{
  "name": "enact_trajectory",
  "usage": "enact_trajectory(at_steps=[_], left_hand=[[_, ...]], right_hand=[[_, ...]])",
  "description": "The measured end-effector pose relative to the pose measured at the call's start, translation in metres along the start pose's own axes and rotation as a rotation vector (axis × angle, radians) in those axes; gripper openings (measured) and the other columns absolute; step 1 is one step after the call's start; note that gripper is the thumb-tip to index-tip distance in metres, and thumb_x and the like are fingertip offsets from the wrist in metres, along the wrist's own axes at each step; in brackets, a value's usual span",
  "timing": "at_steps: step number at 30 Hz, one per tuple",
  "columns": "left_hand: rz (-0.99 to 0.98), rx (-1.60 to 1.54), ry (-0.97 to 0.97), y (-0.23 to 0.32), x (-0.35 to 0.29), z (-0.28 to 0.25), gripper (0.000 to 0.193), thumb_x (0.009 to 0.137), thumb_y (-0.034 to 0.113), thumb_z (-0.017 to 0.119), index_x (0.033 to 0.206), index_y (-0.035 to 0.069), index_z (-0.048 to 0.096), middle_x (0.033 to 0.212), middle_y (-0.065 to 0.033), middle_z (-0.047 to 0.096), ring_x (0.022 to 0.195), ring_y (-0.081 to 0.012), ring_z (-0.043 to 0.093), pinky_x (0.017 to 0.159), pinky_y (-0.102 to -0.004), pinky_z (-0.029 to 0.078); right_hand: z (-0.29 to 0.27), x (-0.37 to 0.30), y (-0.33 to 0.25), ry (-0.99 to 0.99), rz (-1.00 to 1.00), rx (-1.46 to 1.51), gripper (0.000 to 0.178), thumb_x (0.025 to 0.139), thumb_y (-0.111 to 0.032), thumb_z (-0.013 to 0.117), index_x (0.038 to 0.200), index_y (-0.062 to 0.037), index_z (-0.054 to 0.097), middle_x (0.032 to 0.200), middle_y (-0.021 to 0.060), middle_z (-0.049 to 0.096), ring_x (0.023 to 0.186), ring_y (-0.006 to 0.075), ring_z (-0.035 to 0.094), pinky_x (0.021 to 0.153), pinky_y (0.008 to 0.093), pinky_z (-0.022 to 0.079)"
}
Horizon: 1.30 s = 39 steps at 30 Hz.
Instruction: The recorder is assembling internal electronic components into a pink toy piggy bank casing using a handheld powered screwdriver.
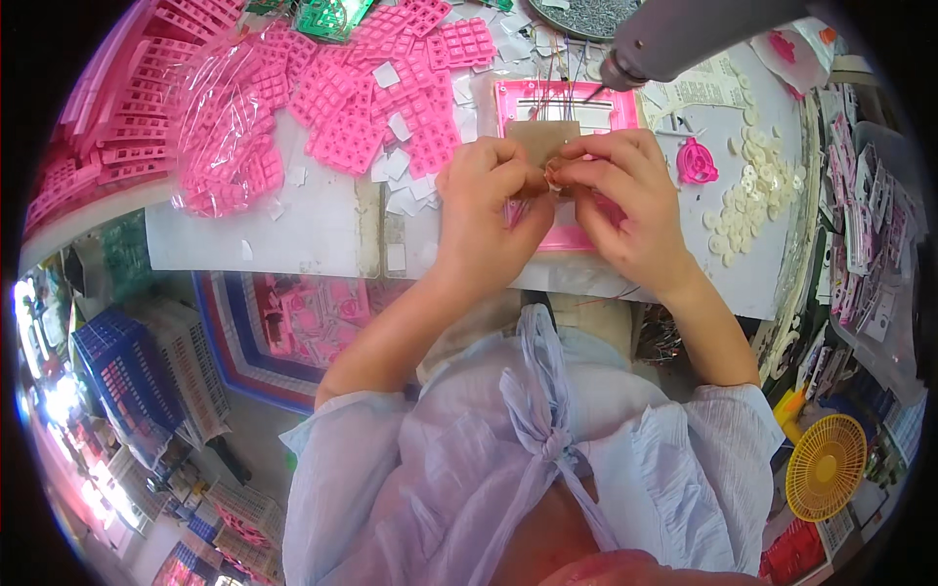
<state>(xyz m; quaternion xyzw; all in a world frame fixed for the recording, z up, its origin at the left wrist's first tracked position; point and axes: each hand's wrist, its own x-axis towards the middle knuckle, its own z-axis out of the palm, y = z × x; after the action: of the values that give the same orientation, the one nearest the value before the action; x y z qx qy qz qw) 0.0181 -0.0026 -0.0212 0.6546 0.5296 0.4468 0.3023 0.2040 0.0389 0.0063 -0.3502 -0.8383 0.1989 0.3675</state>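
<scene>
My left hand (491, 207) and my right hand (630, 210) meet over a pink plastic casing (572, 240) near the table's front. Thumbs and fingertips of both are pinched together around something small and pale that I cannot make out. Just behind the fingertips a flat brown board (540, 135) lies over the casing. Thin dark and coloured wires (564, 70) rise from behind it. Above the casing's far right corner hangs a grey powered screwdriver (674, 47), its bit pointing down and left, apart from both hands. My fingers hide the casing's middle.
Pink button grids (396, 93) are heaped at the back left, beside a clear plastic bag (225, 127) of pink parts. Small white discs (747, 200) and a pink round part (696, 160) lie right. A tray of screws (591, 15) stands far back; a blue-rimmed crate (230, 337) sits below.
</scene>
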Motion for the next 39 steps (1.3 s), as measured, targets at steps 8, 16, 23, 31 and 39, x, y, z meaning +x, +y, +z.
enact_trajectory(at_steps=[8, 16, 23, 31, 39], left_hand=[[-0.047, -0.032, 0.017, 0.0, -0.002, 0.0, 0.011, 0.072, 0.008, 0.076, 0.082, 0.008, 0.07, 0.088, -0.0053, 0.056, 0.087, -0.0257, 0.055, 0.077, -0.04, 0.039], [0.051, 0.072, 0.028, 0.001, 0.001, -0.002, 0.009, 0.074, 0.008, 0.075, 0.082, 0.01, 0.071, 0.084, -0.0044, 0.058, 0.083, -0.0242, 0.055, 0.075, -0.04, 0.039], [-0.309, -0.046, -0.234, 0.01, 0.013, -0.021, 0.012, 0.086, 0.006, 0.07, 0.097, 0.001, 0.073, 0.08, -0.0007, 0.068, 0.063, -0.008, 0.056, 0.057, -0.0248, 0.042], [-0.607, -0.48, -0.611, 0.001, 0.04, -0.045, 0.02, 0.091, 0.005, 0.067, 0.11, -0.001, 0.069, 0.084, -0.0023, 0.071, 0.072, -0.0061, 0.065, 0.066, -0.0243, 0.053], [0.189, 0.115, -0.345, 0.001, 0.013, -0.028, 0.012, 0.086, 0.002, 0.069, 0.097, 0.003, 0.064, 0.08, -0.0121, 0.064, 0.071, -0.0288, 0.065, 0.064, -0.0385, 0.052]], right_hand=[[0.004, -0.014, -0.011, 0.025, 0.149, 0.143, 0.028, 0.074, 0.003, 0.074, 0.101, -0.0058, 0.072, 0.106, 0.0059, 0.073, 0.086, 0.0241, 0.062, 0.074, 0.0338, 0.052], [0.008, -0.015, -0.009, 0.034, 0.129, 0.127, 0.02, 0.08, 0.001, 0.075, 0.099, -0.0033, 0.07, 0.101, 0.0079, 0.075, 0.079, 0.024, 0.069, 0.068, 0.0321, 0.055], [0.012, -0.019, -0.008, 0.026, -0.065, -0.008, 0.021, 0.079, -0.001, 0.077, 0.098, -0.0027, 0.068, 0.102, 0.0093, 0.073, 0.083, 0.0261, 0.07, 0.068, 0.0344, 0.057], [0.013, -0.021, -0.002, -0.022, -0.255, -0.152, 0.024, 0.071, -0.008, 0.076, 0.094, -0.0043, 0.07, 0.106, 0.0076, 0.07, 0.097, 0.028, 0.065, 0.068, 0.0339, 0.057], [0.012, -0.023, -0.004, -0.152, -0.215, -0.235, 0.017, 0.072, -0.012, 0.073, 0.088, -0.0056, 0.072, 0.096, 0.0044, 0.064, 0.092, 0.0267, 0.058, 0.077, 0.038, 0.05]])
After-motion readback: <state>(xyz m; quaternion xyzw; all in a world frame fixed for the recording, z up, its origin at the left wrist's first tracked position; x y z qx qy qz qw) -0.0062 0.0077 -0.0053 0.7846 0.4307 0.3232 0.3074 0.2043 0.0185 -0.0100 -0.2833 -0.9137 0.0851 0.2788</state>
